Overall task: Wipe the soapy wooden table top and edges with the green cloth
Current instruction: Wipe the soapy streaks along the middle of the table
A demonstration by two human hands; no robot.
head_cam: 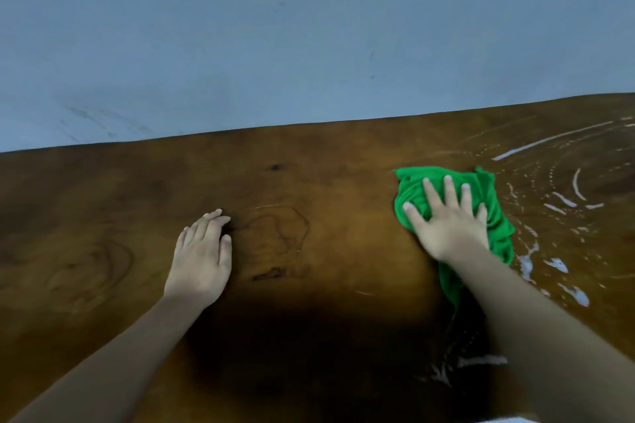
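Right hand (448,221) lies flat, fingers spread, pressing the crumpled bright green cloth (494,216) onto the brown wooden table top (326,209), gripping nothing. White soap streaks (556,199) lie just right of the cloth. Left hand (201,256) rests open, palm down, empty, well apart.

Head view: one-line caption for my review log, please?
Right hand presses green cloth flat on wooden table beside soap streaks; left hand rests on bare wood.
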